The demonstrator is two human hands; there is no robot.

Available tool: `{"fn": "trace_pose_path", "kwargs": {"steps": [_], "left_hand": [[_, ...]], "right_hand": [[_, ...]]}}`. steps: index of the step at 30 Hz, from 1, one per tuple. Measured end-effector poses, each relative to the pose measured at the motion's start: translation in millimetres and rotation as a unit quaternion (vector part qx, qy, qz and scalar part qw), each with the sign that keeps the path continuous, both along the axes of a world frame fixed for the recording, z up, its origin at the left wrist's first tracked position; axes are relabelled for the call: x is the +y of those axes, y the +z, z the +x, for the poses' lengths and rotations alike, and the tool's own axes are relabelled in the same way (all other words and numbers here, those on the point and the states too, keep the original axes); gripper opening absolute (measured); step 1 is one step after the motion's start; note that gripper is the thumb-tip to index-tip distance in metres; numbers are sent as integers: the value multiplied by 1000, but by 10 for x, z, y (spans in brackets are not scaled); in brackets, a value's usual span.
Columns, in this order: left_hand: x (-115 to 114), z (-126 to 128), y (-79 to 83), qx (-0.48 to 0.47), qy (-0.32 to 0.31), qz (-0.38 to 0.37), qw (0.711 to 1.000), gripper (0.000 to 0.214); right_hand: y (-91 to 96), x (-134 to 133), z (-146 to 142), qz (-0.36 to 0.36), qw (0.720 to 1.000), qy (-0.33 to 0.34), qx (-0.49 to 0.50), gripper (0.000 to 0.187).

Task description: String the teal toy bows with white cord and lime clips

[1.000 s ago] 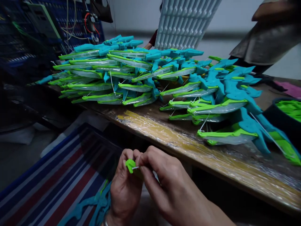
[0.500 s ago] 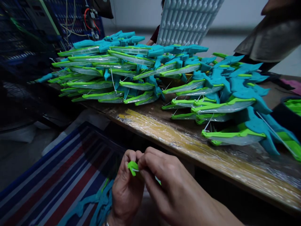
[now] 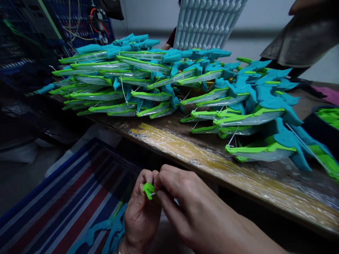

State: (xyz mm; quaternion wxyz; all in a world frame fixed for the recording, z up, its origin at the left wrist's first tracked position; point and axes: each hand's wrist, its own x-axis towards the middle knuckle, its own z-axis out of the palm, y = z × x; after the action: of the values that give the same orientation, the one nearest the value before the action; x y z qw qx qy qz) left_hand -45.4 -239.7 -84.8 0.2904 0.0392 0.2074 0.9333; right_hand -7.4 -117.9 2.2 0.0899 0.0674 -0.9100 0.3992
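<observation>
My left hand (image 3: 141,213) is closed round a lime-green plastic part (image 3: 148,191), whose notched tip pokes out between thumb and fingers. Touching it, my right hand (image 3: 182,203) pinches a thin white cord (image 3: 152,193) that comes out of the green tip; the fingertips hide the rest of the cord. Beneath the left wrist a turquoise plastic frame (image 3: 113,227) is partly visible; whether it joins the green part is hidden. Stacked on the bench are many toy bows (image 3: 251,120) with turquoise bodies, green limbs, clear film and white strings.
The wooden bench (image 3: 185,148) has a front edge covered in yellow tape and clear film. At lower left lies a striped sheet (image 3: 66,204) in a blue frame. A dark tub of green parts (image 3: 329,118) stands at right. A person (image 3: 302,42) is behind the bench.
The green tip has turned slightly in my left hand, and more of the white cord shows between it and my right fingers. The view has shifted a little.
</observation>
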Motion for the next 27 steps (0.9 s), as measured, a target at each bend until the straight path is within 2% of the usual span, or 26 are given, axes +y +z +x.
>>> {"fn": "trace_pose_path", "kwargs": {"steps": [6,9,14,18,21,23,27], "left_hand": [[15,-35,-41,8,1,-32,999,12],[-4,-56,-71,3,-10,-64,998,13],[-42,-87,-64,12,-23,-143,989,14],[-18,-98,4,-5,-14,-213,977,15],[8,-97,27,-1,-1,-251,968,20],[16,-94,23,6,5,-267,964,22],[10,-93,6,11,8,-269,963,23]], "right_hand": [[-166,53,-57,-33,998,31,34,22],[-234,70,-66,-15,999,30,42,23],[-345,25,-57,90,988,-6,126,16],[-443,5,-47,221,953,-31,205,20],[-470,17,-36,294,932,-14,211,17],[-463,23,-34,313,932,6,182,17],[-472,11,-44,304,940,29,155,21]]}}
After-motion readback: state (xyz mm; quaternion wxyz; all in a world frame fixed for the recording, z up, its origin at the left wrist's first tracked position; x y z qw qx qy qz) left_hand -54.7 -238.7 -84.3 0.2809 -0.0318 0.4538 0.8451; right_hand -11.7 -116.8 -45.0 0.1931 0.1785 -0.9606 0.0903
